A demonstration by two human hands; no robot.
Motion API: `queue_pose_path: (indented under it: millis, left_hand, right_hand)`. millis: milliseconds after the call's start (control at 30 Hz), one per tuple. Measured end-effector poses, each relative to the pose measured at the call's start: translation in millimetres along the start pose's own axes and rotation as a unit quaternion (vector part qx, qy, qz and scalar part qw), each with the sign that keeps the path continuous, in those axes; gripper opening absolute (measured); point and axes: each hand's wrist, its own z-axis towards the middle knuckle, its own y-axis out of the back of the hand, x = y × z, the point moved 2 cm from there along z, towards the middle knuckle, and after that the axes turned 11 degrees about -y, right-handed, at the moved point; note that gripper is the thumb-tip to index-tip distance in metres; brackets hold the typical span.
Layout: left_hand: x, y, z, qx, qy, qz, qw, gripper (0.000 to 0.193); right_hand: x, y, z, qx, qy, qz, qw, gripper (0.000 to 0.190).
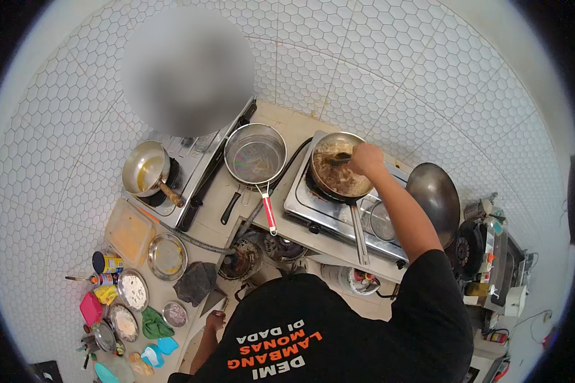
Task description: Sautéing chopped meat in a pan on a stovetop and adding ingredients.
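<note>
My right hand (pixel 366 159) is closed around a dark cooking utensil (pixel 341 158), whose end dips into a frying pan (pixel 341 185). Brown, bubbling contents cover the bottom of the pan, which sits on a steel gas stove (pixel 299 201) with its long handle towards me. Down at the lower left, my left hand (pixel 215 320) hangs beside the counter edge, its fingers curled; whether it grips anything is unclear. A dark grey cloth (pixel 196 282) lies on the counter just beyond it.
A wire strainer (pixel 256 160) with a red handle rests between the stoves. On the left stove stands a saucepan (pixel 143 167) with yellow liquid. A wok (pixel 433 198) leans at right. Bowls of white powder (pixel 133 289) crowd the left counter. Gas cylinders (pixel 242 261) stand below.
</note>
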Motion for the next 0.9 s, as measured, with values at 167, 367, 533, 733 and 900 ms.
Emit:
queue_pose_path:
  millis: [167,367,533,733,900]
  left_hand:
    - [-4,6,16,-0.023,0.026,0.082,0.996,0.015]
    - [56,15,36,0.028,0.067,-0.221,0.973,0.019]
    - [40,15,37,0.003,0.015,-0.028,0.999,0.019]
    - [64,11,42,0.027,0.061,-0.259,0.964,0.017]
    - [67,11,45,0.027,0.097,-0.235,0.967,0.017]
  right_hand:
    - [-20,-33,22,-0.021,-0.045,0.04,0.998,0.022]
    - [-10,-2,11,0.016,0.011,-0.018,1.0,0.021]
    - [-34,-30,22,-0.009,-0.04,0.004,0.999,0.024]
    - [-40,-6,3,0.039,-0.012,-0.01,0.999,0.021]
    - [-45,-13,-2,0.012,-0.008,-0.035,0.999,0.022]
